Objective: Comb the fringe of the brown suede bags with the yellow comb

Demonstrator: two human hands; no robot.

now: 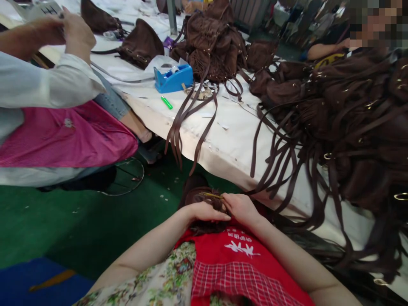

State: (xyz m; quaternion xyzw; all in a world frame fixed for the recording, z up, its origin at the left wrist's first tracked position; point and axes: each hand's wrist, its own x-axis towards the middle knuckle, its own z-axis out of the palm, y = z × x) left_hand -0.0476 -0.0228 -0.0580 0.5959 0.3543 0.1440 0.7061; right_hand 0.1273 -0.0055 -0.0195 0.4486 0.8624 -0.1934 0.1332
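In my lap lies a dark brown fringed leather piece (pixel 199 227), probably a bag like those on the table; most of it is hidden under my hands. My left hand (pixel 205 211) is closed on it, thumb stretched towards the right. Close beside it, my right hand (pixel 240 208) is closed with its fingertips at a thin, pointed gold-coloured tool (pixel 208 195). The tool points left over the brown piece. Whether it is tweezers or small scissors I cannot tell.
Heaped brown bags (pixel 344 110) cover the white table (pixel 236 140) at right, straps hanging over its edge. Further back are a blue tape dispenser (pixel 174 79), a green lighter-like item (pixel 166 102) and more bags (pixel 213 42). A co-worker's arm (pixel 47 78) reaches in at left.
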